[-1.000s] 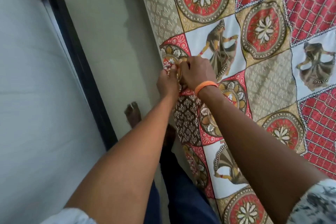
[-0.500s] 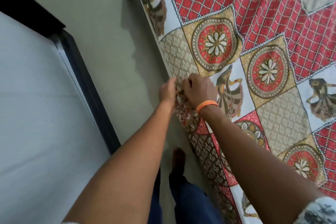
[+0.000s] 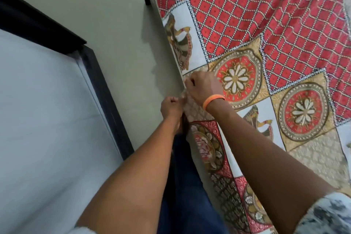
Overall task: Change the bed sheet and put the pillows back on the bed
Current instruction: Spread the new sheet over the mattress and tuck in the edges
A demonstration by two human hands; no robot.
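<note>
At far left, a pale grey panel (image 3: 43,119) sits in a black frame (image 3: 106,97), beside pale floor (image 3: 121,24). Left hand (image 3: 171,107) and right hand (image 3: 204,89) (orange wristband (image 3: 212,100)) both pinch the edge of the patterned bed sheet (image 3: 266,43), which covers the bed at right.

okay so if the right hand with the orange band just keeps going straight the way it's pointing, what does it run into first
The right hand points up along the bed's edge, so it would likely slide over more bed sheet, first the dancer panel. Depth is unclear.
</note>
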